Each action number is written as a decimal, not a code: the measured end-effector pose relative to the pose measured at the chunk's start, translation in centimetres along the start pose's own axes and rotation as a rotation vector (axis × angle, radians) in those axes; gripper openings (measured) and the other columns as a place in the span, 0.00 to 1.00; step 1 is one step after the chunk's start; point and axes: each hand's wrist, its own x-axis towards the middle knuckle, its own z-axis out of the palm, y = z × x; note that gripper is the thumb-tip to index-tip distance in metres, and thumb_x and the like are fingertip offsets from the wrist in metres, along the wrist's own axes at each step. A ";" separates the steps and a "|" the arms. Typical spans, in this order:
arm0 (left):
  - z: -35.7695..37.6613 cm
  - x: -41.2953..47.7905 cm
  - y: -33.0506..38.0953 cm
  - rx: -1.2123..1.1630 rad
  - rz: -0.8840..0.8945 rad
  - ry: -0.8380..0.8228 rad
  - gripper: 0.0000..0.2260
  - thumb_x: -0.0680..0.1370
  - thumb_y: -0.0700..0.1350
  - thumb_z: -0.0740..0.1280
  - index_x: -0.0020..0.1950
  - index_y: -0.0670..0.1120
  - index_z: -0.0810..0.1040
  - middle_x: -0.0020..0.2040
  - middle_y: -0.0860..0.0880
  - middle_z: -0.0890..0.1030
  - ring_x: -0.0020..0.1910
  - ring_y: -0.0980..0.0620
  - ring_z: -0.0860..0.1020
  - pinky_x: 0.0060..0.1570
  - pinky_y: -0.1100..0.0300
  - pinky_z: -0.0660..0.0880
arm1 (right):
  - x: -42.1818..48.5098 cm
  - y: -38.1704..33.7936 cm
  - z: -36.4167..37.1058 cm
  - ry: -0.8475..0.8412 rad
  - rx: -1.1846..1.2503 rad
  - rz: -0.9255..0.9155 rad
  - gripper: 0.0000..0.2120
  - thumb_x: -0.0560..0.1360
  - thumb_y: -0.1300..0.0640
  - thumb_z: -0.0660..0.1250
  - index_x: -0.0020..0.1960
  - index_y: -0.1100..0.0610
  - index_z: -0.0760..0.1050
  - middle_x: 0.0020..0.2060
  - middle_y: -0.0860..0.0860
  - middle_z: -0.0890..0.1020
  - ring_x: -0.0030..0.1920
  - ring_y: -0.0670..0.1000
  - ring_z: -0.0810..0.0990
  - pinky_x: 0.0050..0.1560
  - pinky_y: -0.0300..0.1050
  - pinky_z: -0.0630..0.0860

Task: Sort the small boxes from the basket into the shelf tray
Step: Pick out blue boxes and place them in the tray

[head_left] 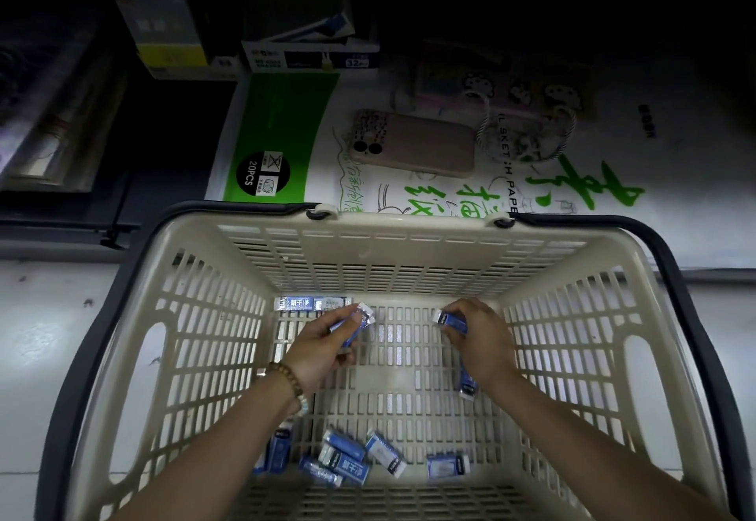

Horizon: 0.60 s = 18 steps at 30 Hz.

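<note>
Both hands are inside a beige slotted basket [409, 250] with a dark handle. My left hand [323, 350] grips a couple of small blue-and-white boxes [355, 322] above the basket floor. My right hand [478, 336] pinches one small blue box [450, 319]. More small blue boxes lie in a row at the far left corner [311, 303], in a loose heap near the front [347, 457], and one beside my right wrist [468, 381]. The shelf tray is not identifiable in the dark shelf area.
Beyond the basket, a phone [413, 144] in a pink case lies on a white and green sketch-paper pack [278, 140]. Dark cartons [307, 41] and a yellow-edged box [163, 25] stand behind it. A dark shelf edge [61, 226] runs at left.
</note>
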 end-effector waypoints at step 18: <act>2.8 -14.1 11.9 -0.208 0.245 -0.247 0.11 0.79 0.39 0.57 0.52 0.45 0.79 0.43 0.48 0.84 0.36 0.54 0.77 0.33 0.67 0.75 | -6.8 -15.7 -18.2 -0.257 1.075 0.053 0.02 0.74 0.64 0.66 0.46 0.62 0.77 0.34 0.53 0.83 0.32 0.44 0.80 0.32 0.34 0.76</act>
